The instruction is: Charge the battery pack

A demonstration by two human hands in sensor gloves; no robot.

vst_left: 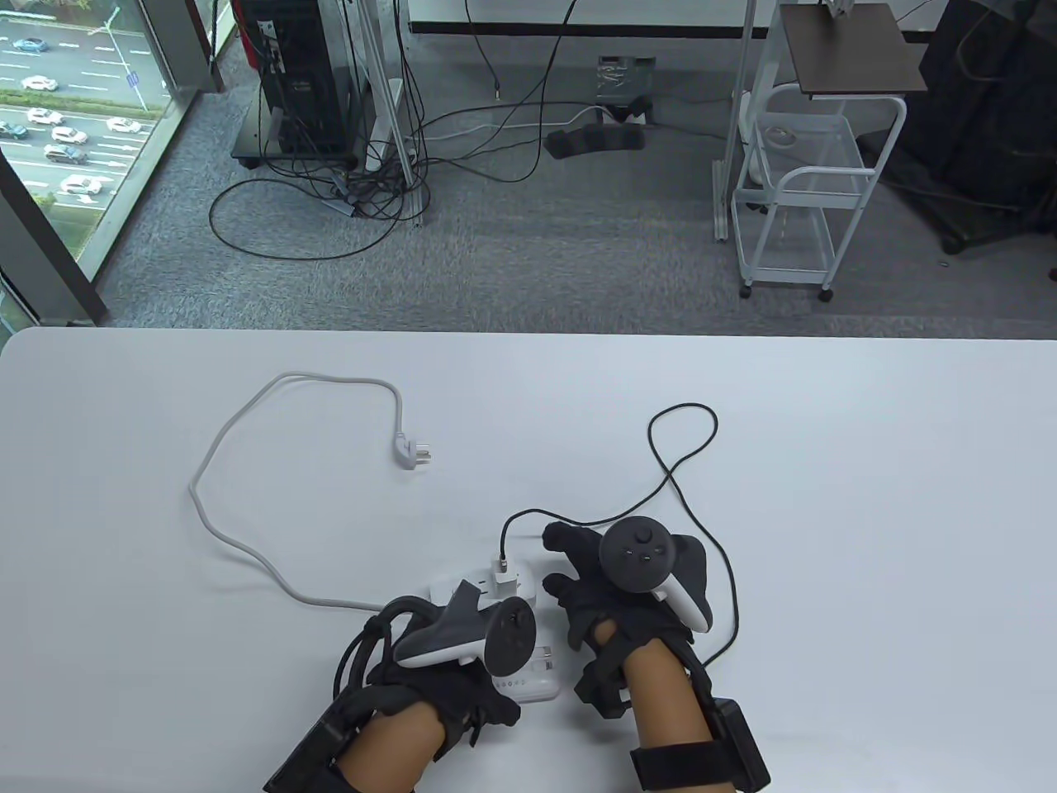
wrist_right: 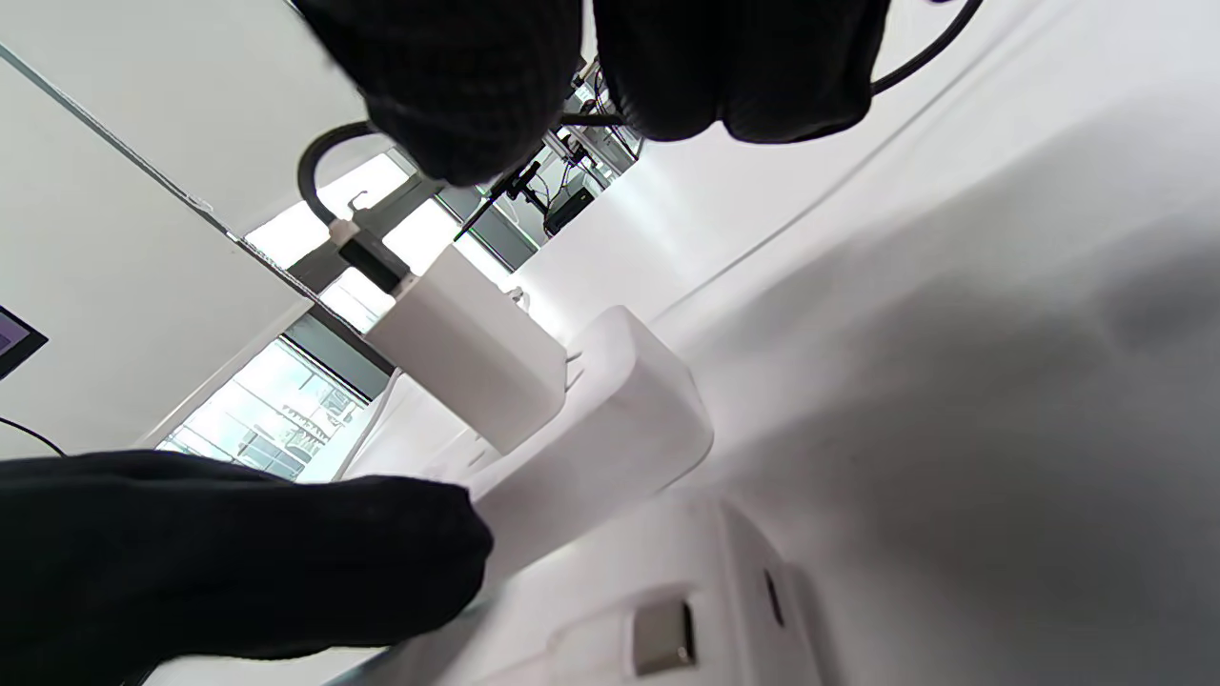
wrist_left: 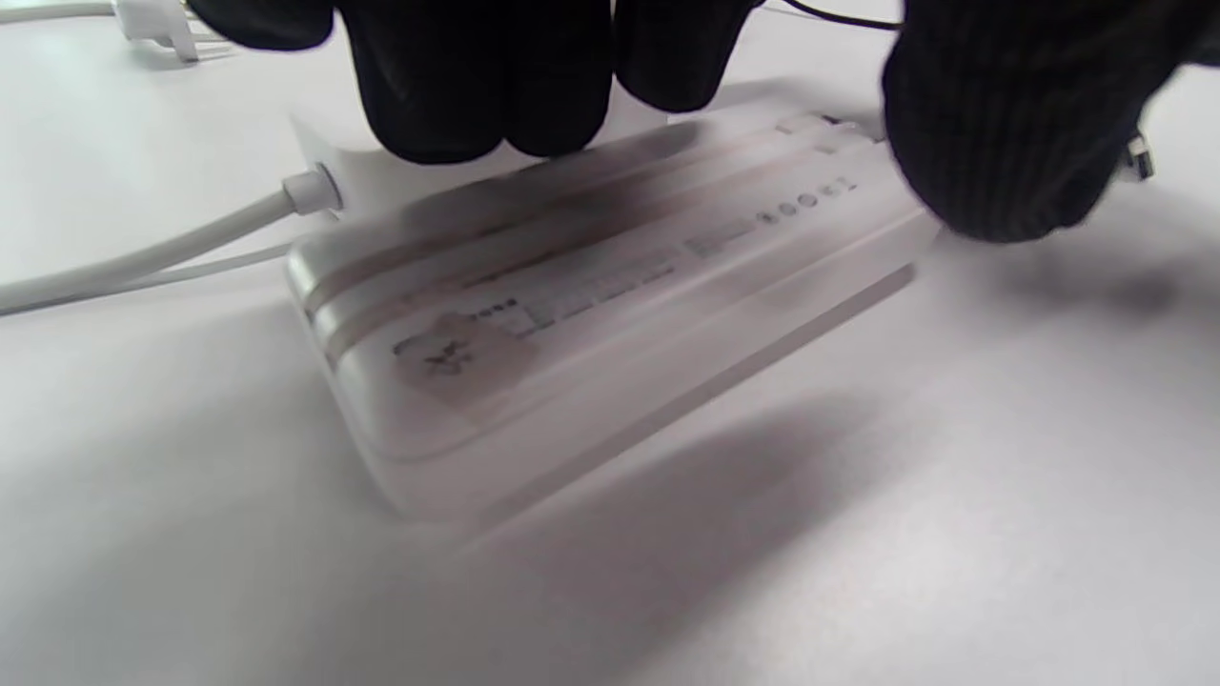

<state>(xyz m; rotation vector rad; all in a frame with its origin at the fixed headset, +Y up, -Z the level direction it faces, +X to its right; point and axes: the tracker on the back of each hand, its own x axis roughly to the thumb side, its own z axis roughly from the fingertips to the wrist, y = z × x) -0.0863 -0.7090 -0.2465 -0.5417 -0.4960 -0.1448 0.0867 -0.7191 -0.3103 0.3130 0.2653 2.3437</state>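
The white battery pack (vst_left: pixel 533 684) lies flat at the table's front, with ports at its end in the right wrist view (wrist_right: pixel 667 634). My left hand (vst_left: pixel 462 652) lies over it and holds it; its fingertips (wrist_left: pixel 477 105) curl down at the pack's far edge, against the white power strip (vst_left: pixel 450 588). A white charger (vst_left: pixel 505 578) is plugged into the strip, and a black cable (vst_left: pixel 685 496) runs from it. My right hand (vst_left: pixel 570 582) pinches the cable's free end. Its metal connector (wrist_left: pixel 1136 162) sticks out beside the right glove, close to the pack's end and apart from it.
The power strip's white cord (vst_left: pixel 248 545) loops across the left of the table. Its wall plug (vst_left: pixel 413 453) lies loose on the tabletop. The black cable curls out to the right of my right hand. The table's far edge (vst_left: pixel 528 332) borders grey carpet.
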